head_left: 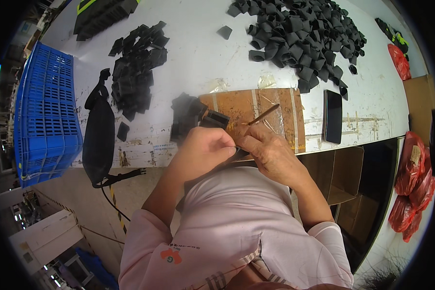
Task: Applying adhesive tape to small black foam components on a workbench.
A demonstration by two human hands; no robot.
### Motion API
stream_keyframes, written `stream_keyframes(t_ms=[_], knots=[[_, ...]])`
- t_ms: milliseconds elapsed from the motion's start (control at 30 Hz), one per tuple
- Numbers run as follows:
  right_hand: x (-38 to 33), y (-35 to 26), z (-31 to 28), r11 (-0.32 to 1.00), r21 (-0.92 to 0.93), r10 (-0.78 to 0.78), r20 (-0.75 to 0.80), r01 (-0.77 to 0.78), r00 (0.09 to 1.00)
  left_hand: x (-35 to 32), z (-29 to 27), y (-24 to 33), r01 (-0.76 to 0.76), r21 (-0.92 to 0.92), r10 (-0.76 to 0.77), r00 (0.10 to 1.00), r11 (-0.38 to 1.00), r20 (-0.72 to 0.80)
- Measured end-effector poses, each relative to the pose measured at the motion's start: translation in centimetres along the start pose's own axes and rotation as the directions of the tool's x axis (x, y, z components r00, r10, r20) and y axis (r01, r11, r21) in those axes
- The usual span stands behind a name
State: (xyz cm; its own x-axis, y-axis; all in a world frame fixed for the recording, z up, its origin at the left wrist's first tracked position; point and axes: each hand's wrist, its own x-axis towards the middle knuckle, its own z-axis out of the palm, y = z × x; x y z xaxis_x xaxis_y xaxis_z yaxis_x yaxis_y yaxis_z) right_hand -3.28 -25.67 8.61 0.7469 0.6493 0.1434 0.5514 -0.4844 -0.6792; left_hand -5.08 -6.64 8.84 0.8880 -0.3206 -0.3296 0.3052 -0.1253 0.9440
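Close together at the table's near edge, my hands hold a small black piece between them. The thumb and fingers of my left hand are pinched on it. My right hand is closed with its fingertips at the same piece, and a thin brown stick-like tool sticks out above its fingers. Beneath the stick lies a brown cardboard sheet with strips of clear tape. Beside my left hand, several flat black pieces are stacked on the table and overlap the sheet's left side.
A large heap of curled black pieces covers the far right of the white table. Flat black pieces lie at left, near a black pouch and blue crate. A phone lies right; red bags hang beyond.
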Motion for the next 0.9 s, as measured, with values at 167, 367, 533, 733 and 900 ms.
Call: stream_keyframes(t_ms=[167,367,533,733,900], knots=[[-0.4,-0.9,0.7,0.991,-0.131,-0.005,-0.316,-0.038,0.949,0.0,0.9,-0.4,0.036,0.017,-0.034,0.994,0.999,-0.100],[-0.8,-1.4,2.6,0.934,0.356,0.222,-0.515,-0.029,0.828,0.1,5.3,-1.3,-0.314,0.028,0.291,0.841,0.949,-0.456],[-0.2,-0.8,2.9,0.992,0.114,0.116,-0.589,-0.060,0.800,1.5,6.4,-2.0,-0.418,0.691,0.805,0.378,0.589,-0.458],[-0.5,0.2,2.0,0.657,0.753,0.470,-0.374,-0.034,0.800,0.9,4.6,0.7,-0.048,-0.918,0.035,0.999,0.393,-0.037],[-1.2,0.3,1.2,-0.303,0.950,0.420,0.202,-0.073,0.885,1.8,6.3,-0.3,-0.486,0.020,0.402,0.698,0.874,-0.592]])
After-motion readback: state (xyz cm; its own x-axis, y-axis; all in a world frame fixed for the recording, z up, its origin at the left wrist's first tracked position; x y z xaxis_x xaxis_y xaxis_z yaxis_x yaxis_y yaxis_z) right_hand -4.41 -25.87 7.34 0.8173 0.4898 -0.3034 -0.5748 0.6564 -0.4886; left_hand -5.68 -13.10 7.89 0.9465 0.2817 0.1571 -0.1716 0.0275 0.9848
